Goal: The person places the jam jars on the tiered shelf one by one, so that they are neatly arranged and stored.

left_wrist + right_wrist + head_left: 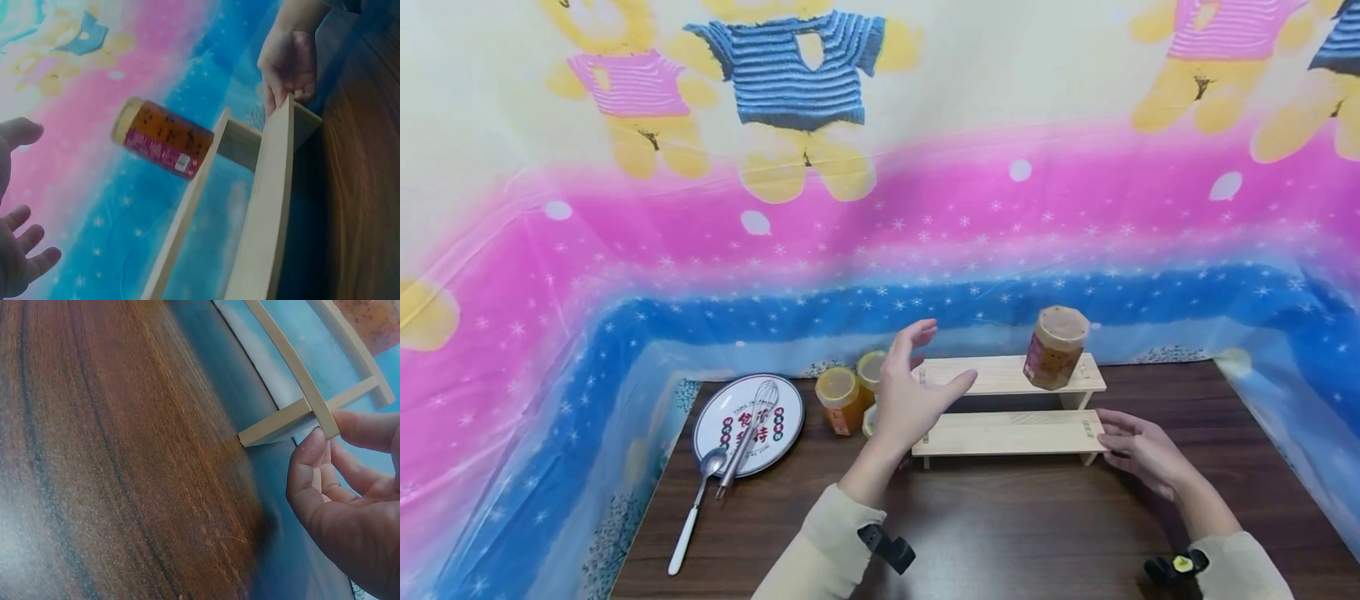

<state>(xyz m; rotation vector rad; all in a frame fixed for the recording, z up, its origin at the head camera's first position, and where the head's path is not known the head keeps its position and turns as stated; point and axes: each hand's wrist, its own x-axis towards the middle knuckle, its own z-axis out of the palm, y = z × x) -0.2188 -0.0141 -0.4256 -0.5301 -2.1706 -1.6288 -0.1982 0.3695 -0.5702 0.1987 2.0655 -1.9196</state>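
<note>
A two-step wooden shelf (1007, 433) stands on the table. Its upper step carries a jar (1054, 354) with a pale lid, toward the right end; the left wrist view shows dark specks in the jar's amber contents (172, 128). My right hand (1150, 454) pinches the right end of the lower step, thumb and fingers at the board's tip (329, 428). Over the shelf's left end my left hand (910, 400) is raised, fingers spread and holding nothing. Behind that hand are yellow-lidded jars (840, 400), partly hidden.
To the left lies a white plate (718, 417) with printed characters, a whisk (748, 442) across it. A white-handled spoon (688, 521) leans its bowl on the plate's rim. A patterned cloth (925, 275) hangs behind the dark wooden table (1000, 525).
</note>
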